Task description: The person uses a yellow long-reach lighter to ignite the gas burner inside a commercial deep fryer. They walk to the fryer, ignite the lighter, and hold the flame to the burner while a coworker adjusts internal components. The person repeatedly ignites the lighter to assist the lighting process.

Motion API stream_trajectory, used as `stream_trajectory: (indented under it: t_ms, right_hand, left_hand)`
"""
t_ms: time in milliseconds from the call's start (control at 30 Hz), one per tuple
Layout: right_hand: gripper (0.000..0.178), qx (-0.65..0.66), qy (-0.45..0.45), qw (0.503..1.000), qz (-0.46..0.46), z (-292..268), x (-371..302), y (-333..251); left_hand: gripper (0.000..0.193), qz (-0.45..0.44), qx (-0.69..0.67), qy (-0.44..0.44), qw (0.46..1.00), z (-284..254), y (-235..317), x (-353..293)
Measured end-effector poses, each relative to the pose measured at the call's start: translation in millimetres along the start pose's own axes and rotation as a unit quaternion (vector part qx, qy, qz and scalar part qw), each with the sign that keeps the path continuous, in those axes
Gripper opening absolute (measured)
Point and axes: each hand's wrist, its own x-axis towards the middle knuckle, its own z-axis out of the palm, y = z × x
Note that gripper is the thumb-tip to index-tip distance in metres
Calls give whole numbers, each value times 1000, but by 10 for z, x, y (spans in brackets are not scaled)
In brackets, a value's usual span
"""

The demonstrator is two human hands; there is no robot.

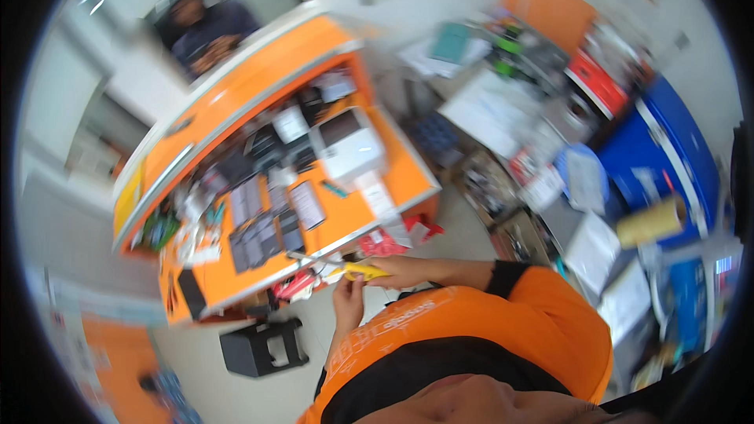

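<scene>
In front of my orange shirt, both hands are on a yellow tool (366, 271) with a thin grey strip running off to the left; blur hides its exact kind. My right hand (402, 272) is closed round it from the right. My left hand (346, 299) has its fingertips pinched at its lower side. Just beyond lies the front edge of an orange counter (328, 221), carrying several dark, flat phone-like pieces (255, 243). A red-and-white packet (296, 286) shows below the edge, left of my hands.
A white boxy machine (355, 163) with a paper strip (379, 200) stands on the counter's right. A black stool (253, 350) is on the floor below. Cardboard boxes (514, 237) and a blue cabinet (664, 141) stand to the right. A person (210, 35) sits beyond the counter.
</scene>
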Motion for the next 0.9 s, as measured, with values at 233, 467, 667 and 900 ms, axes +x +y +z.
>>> stream_trajectory:
  t_ms: [233,467,667,900]
  right_hand:
    - [35,9,75,988,-133,-309,-188,136]
    - [35,33,159,982,-94,-635,-680,49]
    - [37,47,188,980,-32,-739,-752,286]
    - [52,-146,323,929,-108,-765,-676,376]
  left_hand:
    - [23,8,-42,-34,999,316,252,260]
    - [21,-34,-59,-119,991,768,469,557]
    - [24,13,-28,-151,988,1005,385,746]
    - [17,23,-38,-135,990,1027,398,810]
